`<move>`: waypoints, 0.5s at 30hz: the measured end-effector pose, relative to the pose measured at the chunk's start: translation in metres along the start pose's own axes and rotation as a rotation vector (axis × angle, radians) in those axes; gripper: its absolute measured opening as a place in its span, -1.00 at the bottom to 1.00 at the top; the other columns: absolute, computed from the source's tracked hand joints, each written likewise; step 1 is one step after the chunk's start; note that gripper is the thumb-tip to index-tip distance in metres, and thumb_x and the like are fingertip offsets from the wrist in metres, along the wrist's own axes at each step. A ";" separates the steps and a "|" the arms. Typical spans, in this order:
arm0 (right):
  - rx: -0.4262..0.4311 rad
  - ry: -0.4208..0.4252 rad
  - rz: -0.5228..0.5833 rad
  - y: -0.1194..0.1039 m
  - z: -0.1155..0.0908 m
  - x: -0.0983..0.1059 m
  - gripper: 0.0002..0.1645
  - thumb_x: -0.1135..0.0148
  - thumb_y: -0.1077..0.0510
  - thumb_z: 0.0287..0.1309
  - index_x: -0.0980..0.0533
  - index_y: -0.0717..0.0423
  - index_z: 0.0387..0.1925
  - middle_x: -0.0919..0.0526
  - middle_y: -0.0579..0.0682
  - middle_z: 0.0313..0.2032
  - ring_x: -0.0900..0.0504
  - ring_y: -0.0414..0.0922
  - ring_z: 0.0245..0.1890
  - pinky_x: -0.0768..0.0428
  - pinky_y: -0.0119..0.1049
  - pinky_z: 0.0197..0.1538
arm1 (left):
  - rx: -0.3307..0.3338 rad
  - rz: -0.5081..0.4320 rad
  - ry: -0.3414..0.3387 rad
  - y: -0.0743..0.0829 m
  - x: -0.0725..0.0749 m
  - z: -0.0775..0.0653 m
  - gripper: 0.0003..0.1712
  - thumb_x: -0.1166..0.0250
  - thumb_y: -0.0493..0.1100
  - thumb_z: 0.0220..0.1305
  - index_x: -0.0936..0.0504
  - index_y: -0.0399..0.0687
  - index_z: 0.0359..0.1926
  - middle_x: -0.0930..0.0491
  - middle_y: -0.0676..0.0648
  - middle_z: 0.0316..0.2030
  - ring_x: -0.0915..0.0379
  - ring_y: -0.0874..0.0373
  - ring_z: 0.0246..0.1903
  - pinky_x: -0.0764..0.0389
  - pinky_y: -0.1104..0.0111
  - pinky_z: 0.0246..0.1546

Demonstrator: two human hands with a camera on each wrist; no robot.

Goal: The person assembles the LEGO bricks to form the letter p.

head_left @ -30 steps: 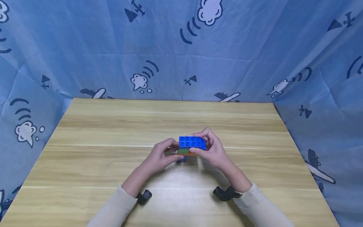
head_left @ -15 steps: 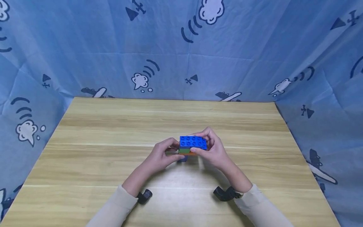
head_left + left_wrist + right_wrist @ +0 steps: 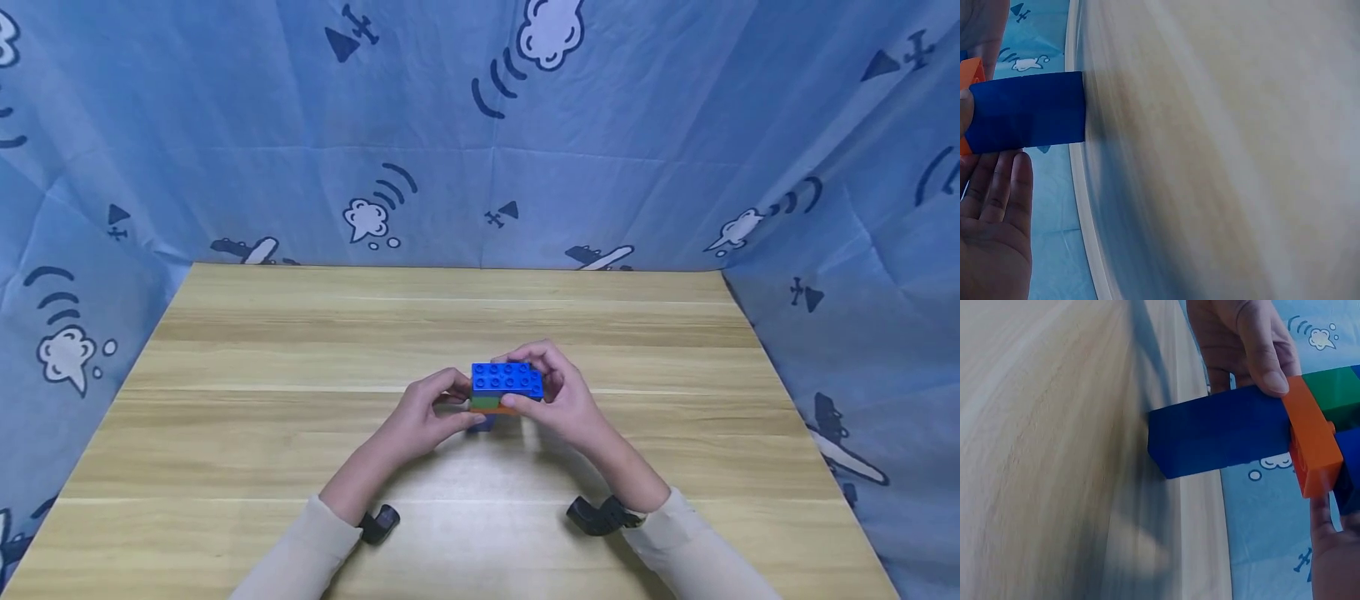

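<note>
A stack of toy building bricks stands between both hands above the wooden table. On top in the head view lies a studded blue brick [image 3: 501,377], with a green brick [image 3: 484,402] and an orange brick [image 3: 1313,434] beneath it. A tall dark blue block [image 3: 1222,431] forms the base; I cannot tell whether its lower end touches the table. My left hand [image 3: 420,418] grips the stack's left side low down, its thumb by the orange brick and the dark blue block. From the right, my right hand [image 3: 568,402] grips the upper bricks, thumb in front; its other fingers are partly hidden.
The wooden table [image 3: 300,333] reaches back to a blue printed curtain [image 3: 420,100], which also hangs at both sides. A black wrist mount [image 3: 381,524] sits on the left wrist, and another black mount [image 3: 596,514] on the right.
</note>
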State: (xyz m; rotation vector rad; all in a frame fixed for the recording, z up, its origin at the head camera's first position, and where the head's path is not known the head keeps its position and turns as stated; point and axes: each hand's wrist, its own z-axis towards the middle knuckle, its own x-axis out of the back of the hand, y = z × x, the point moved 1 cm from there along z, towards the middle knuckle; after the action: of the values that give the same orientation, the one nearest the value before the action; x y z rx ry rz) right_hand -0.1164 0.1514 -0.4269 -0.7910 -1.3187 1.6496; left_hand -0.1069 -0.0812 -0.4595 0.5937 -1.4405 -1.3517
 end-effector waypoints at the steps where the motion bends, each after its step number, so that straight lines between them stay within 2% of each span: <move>1: 0.011 -0.006 -0.007 0.000 0.000 0.001 -0.44 -0.42 0.39 0.24 -0.37 0.32 0.18 -0.72 -0.15 0.17 -0.72 -0.24 0.13 -0.71 -0.42 0.21 | 0.005 -0.003 -0.001 0.000 0.000 0.000 -0.70 -0.52 -0.26 0.26 -0.63 -0.15 -0.04 -0.76 -0.14 -0.02 -0.73 0.00 0.03 -0.77 0.33 0.15; 4: 0.025 -0.014 -0.051 -0.001 -0.003 0.006 -0.39 -0.41 0.39 0.24 -0.37 0.33 0.25 -0.67 0.03 0.23 -0.64 -0.22 0.27 -0.58 -0.43 0.38 | 0.009 -0.008 -0.003 0.000 0.000 0.000 -0.70 -0.51 -0.26 0.27 -0.63 -0.14 -0.04 -0.76 -0.15 -0.01 -0.73 -0.01 0.04 -0.77 0.31 0.15; 7: 0.004 -0.009 -0.125 -0.003 -0.007 0.013 -0.38 -0.41 0.39 0.23 -0.41 0.24 0.29 -0.63 0.10 0.26 -0.58 -0.21 0.31 -0.52 -0.41 0.44 | -0.003 -0.009 0.001 0.001 0.000 -0.001 -0.70 -0.51 -0.25 0.27 -0.63 -0.15 -0.03 -0.76 -0.17 -0.01 -0.73 -0.04 0.02 -0.78 0.28 0.14; 10: -0.020 -0.004 -0.175 -0.003 -0.012 0.019 -0.39 -0.39 0.41 0.22 -0.45 0.20 0.29 -0.62 0.04 0.25 -0.58 -0.20 0.27 -0.59 -0.38 0.39 | -0.009 -0.010 0.005 0.001 0.000 -0.002 -0.69 -0.51 -0.25 0.26 -0.63 -0.16 -0.03 -0.76 -0.18 -0.01 -0.74 -0.06 0.01 -0.79 0.23 0.13; 15: -0.033 0.024 -0.220 -0.001 -0.019 0.026 -0.46 -0.39 0.43 0.22 -0.51 0.26 0.22 -0.65 -0.19 0.17 -0.61 -0.25 0.20 -0.64 -0.42 0.32 | 0.000 -0.016 0.001 0.001 0.000 -0.003 -0.69 -0.51 -0.25 0.27 -0.63 -0.15 -0.03 -0.75 -0.19 0.00 -0.74 -0.06 0.01 -0.79 0.17 0.14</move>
State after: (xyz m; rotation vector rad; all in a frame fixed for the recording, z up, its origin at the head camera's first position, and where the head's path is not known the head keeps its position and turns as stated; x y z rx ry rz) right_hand -0.1104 0.1832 -0.4293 -0.6571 -1.3682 1.4439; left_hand -0.1042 -0.0818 -0.4586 0.6064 -1.4375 -1.3638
